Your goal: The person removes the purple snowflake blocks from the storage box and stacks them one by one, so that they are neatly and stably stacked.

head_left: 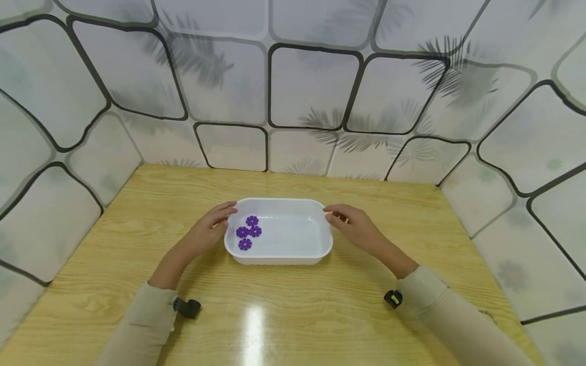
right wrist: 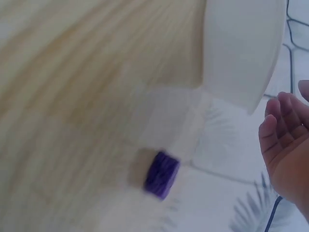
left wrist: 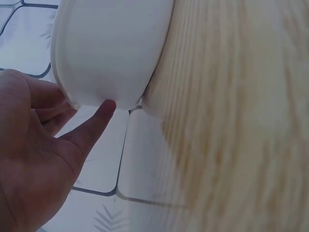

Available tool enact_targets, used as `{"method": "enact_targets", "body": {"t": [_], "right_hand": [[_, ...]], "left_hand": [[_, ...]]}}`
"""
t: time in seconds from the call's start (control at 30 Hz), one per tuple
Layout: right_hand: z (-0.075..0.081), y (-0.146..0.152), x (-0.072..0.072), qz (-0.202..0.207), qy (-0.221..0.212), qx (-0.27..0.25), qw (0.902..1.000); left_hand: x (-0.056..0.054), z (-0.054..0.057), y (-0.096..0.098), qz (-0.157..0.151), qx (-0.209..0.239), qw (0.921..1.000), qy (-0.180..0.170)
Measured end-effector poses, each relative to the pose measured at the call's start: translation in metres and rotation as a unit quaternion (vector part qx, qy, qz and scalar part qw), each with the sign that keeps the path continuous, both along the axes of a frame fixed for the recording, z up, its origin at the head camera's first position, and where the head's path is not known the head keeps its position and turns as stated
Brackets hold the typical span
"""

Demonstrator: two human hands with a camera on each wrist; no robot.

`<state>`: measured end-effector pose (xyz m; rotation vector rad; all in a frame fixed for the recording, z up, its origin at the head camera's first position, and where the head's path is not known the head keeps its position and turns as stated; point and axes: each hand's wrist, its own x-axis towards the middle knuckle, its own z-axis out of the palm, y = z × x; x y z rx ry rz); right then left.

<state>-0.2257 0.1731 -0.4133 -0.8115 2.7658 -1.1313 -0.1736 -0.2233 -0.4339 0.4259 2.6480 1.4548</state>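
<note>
A white rectangular tray (head_left: 293,256) rests on the table. Several purple flower-shaped discs (head_left: 244,244) lie flat at its left end. My left hand (head_left: 211,229) grips the left end, its fingers over the rim and its thumb (left wrist: 99,123) pressed to the outer wall in the left wrist view. At the far right corner, my right hand (head_left: 359,226) has its fingertips close to the rim. Those fingers (right wrist: 285,116) are loosely bent, with a small gap to the tray (right wrist: 241,53) in the right wrist view. Below them is a small purple block (right wrist: 162,175), hidden by that hand in the head view.
The wooden table (head_left: 284,300) reaches to a patterned wall covering (head_left: 316,86) at the back and both sides. Each sleeve has a small black device (head_left: 186,307) at the cuff. Light glares off the table in front of the tray.
</note>
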Motion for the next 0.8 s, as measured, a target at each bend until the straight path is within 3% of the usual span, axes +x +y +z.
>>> {"method": "enact_targets", "body": {"t": [0.2, 0.4, 0.6, 0.8], "right_hand": [[0.008, -0.044, -0.005, 0.057, 0.007, 0.008, 0.9983], [0.007, -0.082, -0.004, 0.102, 0.006, 0.035, 0.9941], [0.001, -0.104, -0.001, 0.122, -0.002, 0.075, 0.9897], [-0.006, -0.118, -0.005, 0.129, -0.017, 0.078, 0.9884]], "left_hand": [[-0.001, 0.0, 0.0, -0.001, -0.003, 1.0, 0.0], [0.0, 0.0, -0.001, -0.001, 0.003, 1.0, -0.005], [-0.001, -0.002, -0.001, -0.003, 0.003, 1.0, -0.004], [-0.001, -0.001, -0.002, -0.003, 0.003, 1.0, 0.0]]}}
